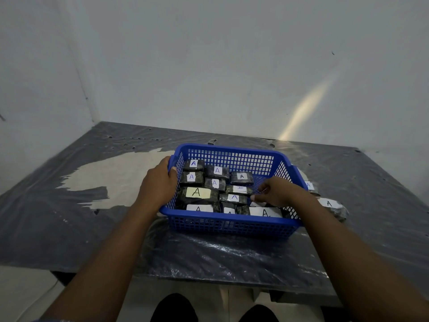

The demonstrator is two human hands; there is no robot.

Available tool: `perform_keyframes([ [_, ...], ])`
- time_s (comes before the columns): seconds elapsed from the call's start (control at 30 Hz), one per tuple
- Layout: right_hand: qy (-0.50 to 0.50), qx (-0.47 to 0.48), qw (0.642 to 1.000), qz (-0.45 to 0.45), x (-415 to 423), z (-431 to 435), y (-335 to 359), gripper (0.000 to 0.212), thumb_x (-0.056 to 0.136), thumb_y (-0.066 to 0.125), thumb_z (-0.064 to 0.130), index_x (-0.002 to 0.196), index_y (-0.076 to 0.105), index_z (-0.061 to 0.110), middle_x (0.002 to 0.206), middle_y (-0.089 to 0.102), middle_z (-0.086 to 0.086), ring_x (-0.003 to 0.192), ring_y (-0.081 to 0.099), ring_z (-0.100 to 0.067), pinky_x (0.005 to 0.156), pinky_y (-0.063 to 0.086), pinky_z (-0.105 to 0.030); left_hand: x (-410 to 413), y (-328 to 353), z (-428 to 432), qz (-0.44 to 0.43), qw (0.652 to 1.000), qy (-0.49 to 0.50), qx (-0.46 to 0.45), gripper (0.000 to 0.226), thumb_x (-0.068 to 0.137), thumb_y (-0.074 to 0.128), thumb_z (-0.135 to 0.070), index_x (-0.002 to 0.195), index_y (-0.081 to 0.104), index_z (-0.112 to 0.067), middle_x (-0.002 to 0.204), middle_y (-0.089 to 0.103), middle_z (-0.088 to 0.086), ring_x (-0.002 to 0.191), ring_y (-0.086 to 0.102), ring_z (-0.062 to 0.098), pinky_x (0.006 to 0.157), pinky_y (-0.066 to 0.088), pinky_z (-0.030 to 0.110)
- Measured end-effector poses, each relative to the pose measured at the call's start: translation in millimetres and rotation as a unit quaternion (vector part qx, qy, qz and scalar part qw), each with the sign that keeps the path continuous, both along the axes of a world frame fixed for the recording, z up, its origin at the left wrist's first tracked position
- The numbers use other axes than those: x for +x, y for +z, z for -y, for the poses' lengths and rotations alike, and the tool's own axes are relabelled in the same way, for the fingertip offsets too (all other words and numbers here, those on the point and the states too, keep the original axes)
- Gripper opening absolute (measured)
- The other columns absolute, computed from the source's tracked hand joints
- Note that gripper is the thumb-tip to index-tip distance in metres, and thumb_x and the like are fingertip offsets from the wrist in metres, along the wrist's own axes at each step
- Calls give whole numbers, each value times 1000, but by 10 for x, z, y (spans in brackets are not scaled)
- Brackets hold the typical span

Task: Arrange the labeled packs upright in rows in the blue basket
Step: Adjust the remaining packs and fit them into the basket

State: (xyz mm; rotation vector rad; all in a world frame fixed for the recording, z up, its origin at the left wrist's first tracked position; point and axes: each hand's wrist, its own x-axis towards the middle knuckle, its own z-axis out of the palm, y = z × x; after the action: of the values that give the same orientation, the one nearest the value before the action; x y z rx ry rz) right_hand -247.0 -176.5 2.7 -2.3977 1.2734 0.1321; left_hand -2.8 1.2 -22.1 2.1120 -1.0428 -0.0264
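Grey walls meet in a corner behind a dark, plastic-covered surface [69, 228]; a pale bare patch [120, 175] shows at left. Left grip [160, 182] holds the left rim of the blue basket [232, 221], thumb hooked over the edge, fingers outside the wall. Basket sits mid-surface, toward the near edge. Inside it are dark wrapped packs [217, 170] with white labels marked "A", in rough rows from far wall to near wall, labels facing up; one bigger pack [197, 194] at left carries a yellowish label. Right grip [276, 191] is inside the basket by the right wall, fingers curled, pinching a near-right pack [255, 204] mostly hidden under the hand. Outside, just right of the basket, loose packs [329, 204] lie on the surface.
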Motion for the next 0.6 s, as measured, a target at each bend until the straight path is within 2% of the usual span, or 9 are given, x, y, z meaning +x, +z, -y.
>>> perform_keyframes([
  [0.1,-22,15,1000,10,9,27,27,47,81,79,37,120,62,16,117,68,-6,106,63,-23,94,53,-39,1,-4,4,1,1000,0,1,41,104,39,-26,143,42,-15,124,65,13,94,62,24,74,42,29],
  [0.23,-27,22,999,-3,12,48,108,52,78,83,23,124,59,17,121,64,-8,108,62,-26,93,53,-38,8,-8,9,2,1000,-1,-2,41,104,39,-26,144,42,-16,123,65,13,86,55,16,74,41,29],
  [0.33,-14,29,999,-13,19,36,126,58,78,83,20,129,55,18,121,64,-8,108,62,-26,97,53,-42,9,-12,8,3,1000,-2,-8,40,104,40,-25,143,43,-15,124,65,12,93,60,22,76,40,29],
  [0.43,-8,31,999,-3,24,25,113,63,76,84,20,131,52,19,119,65,-6,108,62,-25,98,52,-43,3,-10,10,-1,1000,-1,-5,40,104,40,-25,142,43,-15,125,64,13,100,62,26,78,41,28],
  [0.53,-11,24,999,27,19,13,97,66,73,87,27,128,52,19,111,66,-2,105,62,-22,94,51,-38,-1,2,4,-3,1000,1,-7,40,104,40,-25,143,43,-16,125,64,12,96,60,22,78,41,28],
  [0.6,-16,11,999,25,5,21,98,66,72,87,33,125,53,18,114,65,-3,106,61,-22,94,52,-38,-9,8,3,-3,1000,0,-10,39,104,40,-25,142,44,-15,126,64,13,95,60,21,78,41,29],
])
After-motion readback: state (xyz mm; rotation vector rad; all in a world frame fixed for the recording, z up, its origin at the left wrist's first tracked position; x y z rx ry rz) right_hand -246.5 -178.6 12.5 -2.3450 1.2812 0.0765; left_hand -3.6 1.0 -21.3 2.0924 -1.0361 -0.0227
